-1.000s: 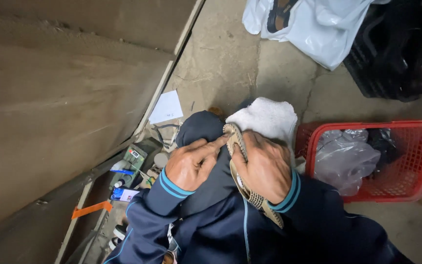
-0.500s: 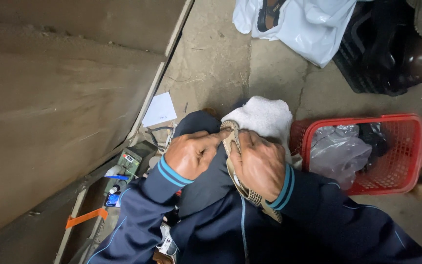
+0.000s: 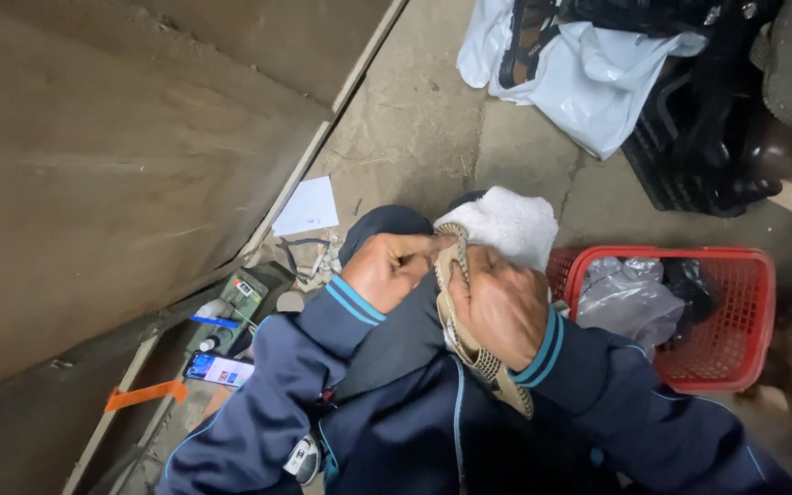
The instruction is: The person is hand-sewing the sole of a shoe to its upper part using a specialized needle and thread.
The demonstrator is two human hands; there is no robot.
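A tan woven sandal (image 3: 469, 339) lies across my lap, its toe pointing away from me. My right hand (image 3: 504, 307) is wrapped over the sandal's middle and grips it. My left hand (image 3: 394, 268) pinches the front strap near the toe, fingers closed on it. A white cloth (image 3: 506, 225) rests on my knee just beyond both hands. My dark blue sleeves with light blue cuff stripes reach in from the bottom.
A red plastic basket (image 3: 749, 316) with plastic bags stands at my right. A black crate (image 3: 698, 165) and a white bag (image 3: 588, 78) lie further back. A white paper (image 3: 309, 206), a phone (image 3: 220, 368), small tools and an orange strip (image 3: 144, 396) lie by the brown wall at left.
The view has shifted slightly; my hands stay on the sandal, with the left fingers working at the toe strap. Nothing was let go.
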